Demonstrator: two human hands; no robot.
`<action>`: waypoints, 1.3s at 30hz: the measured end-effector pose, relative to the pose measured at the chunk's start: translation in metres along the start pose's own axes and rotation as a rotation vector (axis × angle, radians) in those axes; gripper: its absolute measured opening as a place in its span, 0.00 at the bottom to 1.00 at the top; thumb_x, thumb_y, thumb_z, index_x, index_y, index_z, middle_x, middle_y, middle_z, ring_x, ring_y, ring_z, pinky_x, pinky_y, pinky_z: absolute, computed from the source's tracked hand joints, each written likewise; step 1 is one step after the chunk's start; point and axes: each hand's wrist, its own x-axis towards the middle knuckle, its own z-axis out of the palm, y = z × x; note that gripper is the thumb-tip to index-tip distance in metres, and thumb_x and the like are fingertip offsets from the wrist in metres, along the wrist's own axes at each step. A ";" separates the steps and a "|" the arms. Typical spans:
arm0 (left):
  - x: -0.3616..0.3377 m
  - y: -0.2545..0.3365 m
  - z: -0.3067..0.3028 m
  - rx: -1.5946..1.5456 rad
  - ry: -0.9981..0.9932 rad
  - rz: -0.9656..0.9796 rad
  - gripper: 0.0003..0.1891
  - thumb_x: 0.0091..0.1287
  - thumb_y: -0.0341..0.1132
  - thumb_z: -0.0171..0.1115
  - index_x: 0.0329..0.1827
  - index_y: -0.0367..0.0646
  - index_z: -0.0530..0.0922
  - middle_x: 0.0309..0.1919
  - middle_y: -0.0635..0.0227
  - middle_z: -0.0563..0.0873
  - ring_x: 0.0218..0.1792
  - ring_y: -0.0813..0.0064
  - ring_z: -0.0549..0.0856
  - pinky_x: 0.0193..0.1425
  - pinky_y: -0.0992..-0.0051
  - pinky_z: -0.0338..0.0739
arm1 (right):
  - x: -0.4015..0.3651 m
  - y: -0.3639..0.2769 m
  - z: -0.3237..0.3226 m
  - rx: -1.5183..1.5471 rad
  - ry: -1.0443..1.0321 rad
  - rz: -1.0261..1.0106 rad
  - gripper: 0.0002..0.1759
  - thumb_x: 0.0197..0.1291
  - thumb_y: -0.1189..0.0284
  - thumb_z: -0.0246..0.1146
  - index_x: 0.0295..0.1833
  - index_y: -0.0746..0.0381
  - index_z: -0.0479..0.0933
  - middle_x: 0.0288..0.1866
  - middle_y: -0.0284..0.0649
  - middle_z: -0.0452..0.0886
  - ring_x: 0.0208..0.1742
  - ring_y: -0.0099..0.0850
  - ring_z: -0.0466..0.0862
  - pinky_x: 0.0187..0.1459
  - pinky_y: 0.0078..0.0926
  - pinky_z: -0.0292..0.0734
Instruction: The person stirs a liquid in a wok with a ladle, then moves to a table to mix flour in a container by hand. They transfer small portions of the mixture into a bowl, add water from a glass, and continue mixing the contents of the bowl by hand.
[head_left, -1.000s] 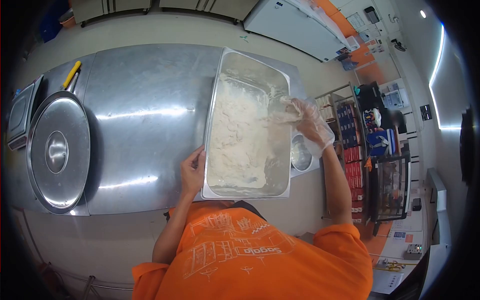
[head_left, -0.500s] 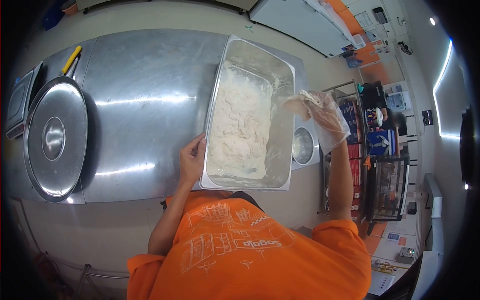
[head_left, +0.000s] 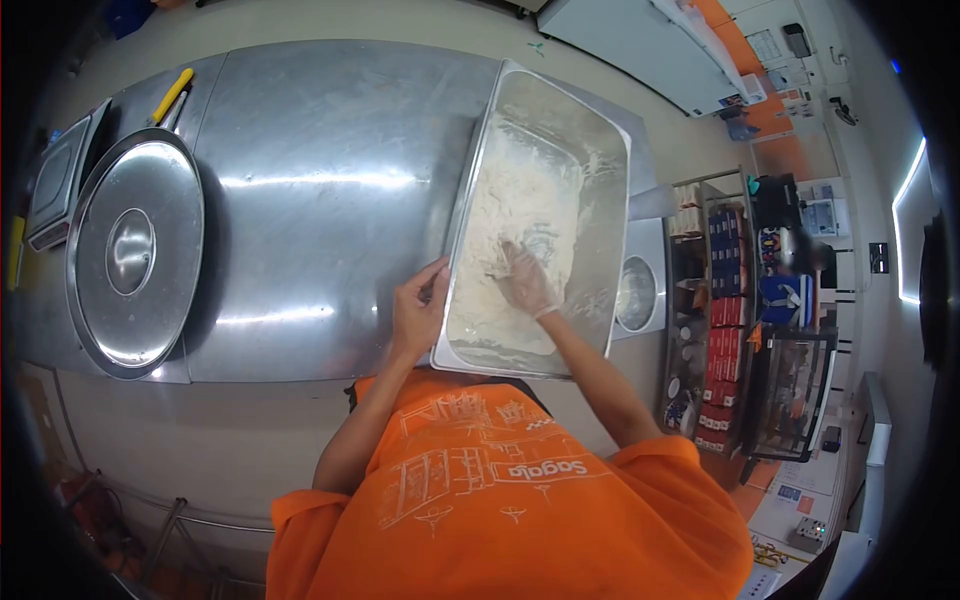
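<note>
A deep steel pan [head_left: 470, 215] holds a bed of pale flour [head_left: 515, 185], with powder smeared up its inner walls. My left hand [head_left: 420, 312] is closed on the pan's near left rim. Inside the pan, my right hand [head_left: 528, 283], in a clear plastic glove, reaches down into the flour. Its fingertips are partly buried and powdered, so whether they grip anything is hidden.
A round steel lid [head_left: 135, 255] lies at the left of the steel table [head_left: 320, 130]. Behind it are a yellow-handled tool [head_left: 175, 95] and a scale [head_left: 62, 180]. A steel bowl [head_left: 636, 293] stands right of the pan. Stocked shelves [head_left: 725, 330] are farther right.
My right hand has moved from above the pan's right side, where it held a pale floury piece, down and left into the flour. My left hand remains at the rim. The view has shifted slightly.
</note>
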 end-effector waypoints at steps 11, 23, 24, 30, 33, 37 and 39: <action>0.000 0.000 0.000 -0.018 -0.019 0.005 0.16 0.73 0.35 0.56 0.56 0.31 0.79 0.35 0.62 0.88 0.35 0.83 0.83 0.39 0.80 0.78 | -0.015 0.047 -0.141 1.004 -0.161 0.090 0.25 0.59 0.67 0.67 0.59 0.69 0.74 0.48 0.45 0.84 0.47 0.32 0.82 0.51 0.27 0.76; 0.001 0.002 -0.002 0.005 -0.032 -0.015 0.17 0.74 0.36 0.56 0.56 0.30 0.79 0.34 0.62 0.88 0.34 0.84 0.83 0.38 0.80 0.78 | -0.020 0.086 -0.165 1.186 -0.024 0.080 0.19 0.57 0.77 0.67 0.56 0.64 0.78 0.49 0.33 0.84 0.46 0.21 0.80 0.48 0.20 0.76; 0.001 0.002 -0.002 0.003 -0.028 -0.012 0.17 0.74 0.36 0.56 0.56 0.30 0.79 0.34 0.62 0.88 0.34 0.84 0.83 0.38 0.80 0.78 | -0.020 0.087 -0.167 1.054 0.024 -0.014 0.18 0.57 0.79 0.66 0.55 0.64 0.79 0.49 0.34 0.84 0.46 0.20 0.80 0.49 0.20 0.76; 0.001 -0.001 -0.002 -0.013 -0.026 0.000 0.17 0.74 0.36 0.56 0.56 0.30 0.79 0.34 0.62 0.88 0.34 0.84 0.83 0.38 0.80 0.78 | -0.025 0.068 -0.183 1.363 0.039 0.000 0.19 0.55 0.83 0.63 0.54 0.63 0.80 0.44 0.33 0.85 0.43 0.20 0.81 0.47 0.20 0.76; 0.001 0.000 0.000 -0.021 -0.021 0.004 0.17 0.74 0.36 0.56 0.56 0.30 0.79 0.34 0.62 0.88 0.34 0.84 0.83 0.39 0.80 0.78 | -0.022 0.071 -0.188 0.940 0.125 -0.023 0.18 0.57 0.81 0.64 0.55 0.62 0.80 0.46 0.32 0.84 0.44 0.20 0.80 0.48 0.19 0.75; 0.001 -0.003 -0.001 -0.012 -0.016 0.007 0.17 0.74 0.36 0.56 0.56 0.30 0.79 0.34 0.62 0.88 0.34 0.84 0.83 0.39 0.80 0.78 | -0.022 0.069 -0.195 1.001 0.010 0.215 0.21 0.58 0.78 0.66 0.59 0.60 0.78 0.46 0.32 0.84 0.42 0.20 0.79 0.44 0.20 0.76; 0.001 -0.003 -0.001 -0.007 -0.013 0.009 0.17 0.74 0.36 0.56 0.56 0.30 0.79 0.34 0.62 0.88 0.34 0.84 0.83 0.39 0.80 0.78 | -0.020 0.077 -0.184 1.055 0.234 -0.137 0.25 0.58 0.75 0.67 0.63 0.58 0.75 0.46 0.30 0.83 0.36 0.21 0.78 0.37 0.22 0.77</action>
